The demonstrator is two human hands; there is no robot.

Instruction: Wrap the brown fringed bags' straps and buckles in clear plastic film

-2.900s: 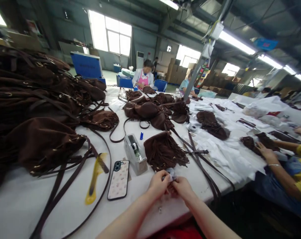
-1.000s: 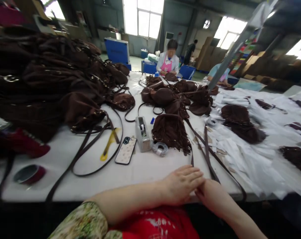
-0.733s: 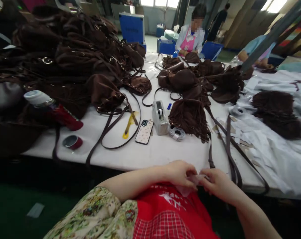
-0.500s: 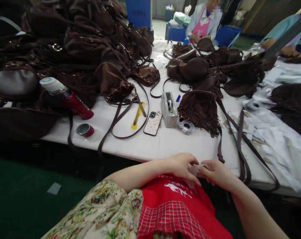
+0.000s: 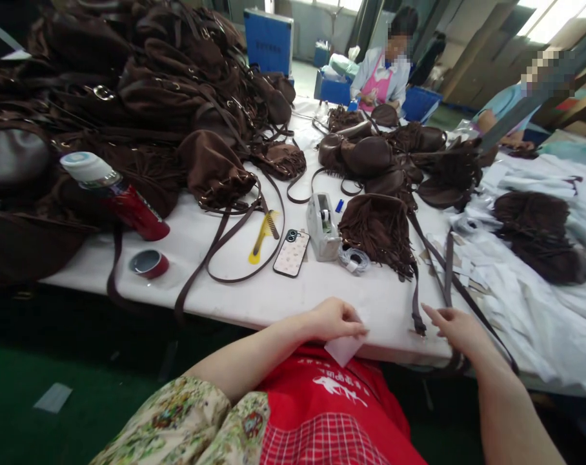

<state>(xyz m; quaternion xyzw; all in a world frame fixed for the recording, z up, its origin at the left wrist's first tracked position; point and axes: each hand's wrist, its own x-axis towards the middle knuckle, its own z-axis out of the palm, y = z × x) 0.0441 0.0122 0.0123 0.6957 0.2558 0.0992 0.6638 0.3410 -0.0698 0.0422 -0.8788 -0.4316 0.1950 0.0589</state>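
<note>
My left hand (image 5: 337, 319) is closed on a small translucent white sheet (image 5: 344, 350), which hangs below the fingers in front of the red apron (image 5: 332, 400). Off to the right, over the table's front edge, my right hand (image 5: 460, 332) has its fingers apart and holds nothing. Just left of its fingertips lies the end of a dark brown strap (image 5: 416, 316). That strap runs from a fringed brown bag (image 5: 377, 226) lying beyond my hands. Beside the bag are a tape dispenser (image 5: 323, 229) and a coil of clear plastic (image 5: 354, 259).
On the white table (image 5: 254, 300) lie a phone (image 5: 292, 253), a yellow comb (image 5: 257, 248), a red cup (image 5: 149, 263) and a red bottle (image 5: 133, 203). Brown bags (image 5: 167, 97) are heaped at left. White wrapping (image 5: 530, 323) covers the right side. A co-worker (image 5: 380, 77) sits opposite.
My hands, together at the sheet before, are now apart. The right has let go and moved right towards the strap; the left keeps the sheet. The camera view has tilted up.
</note>
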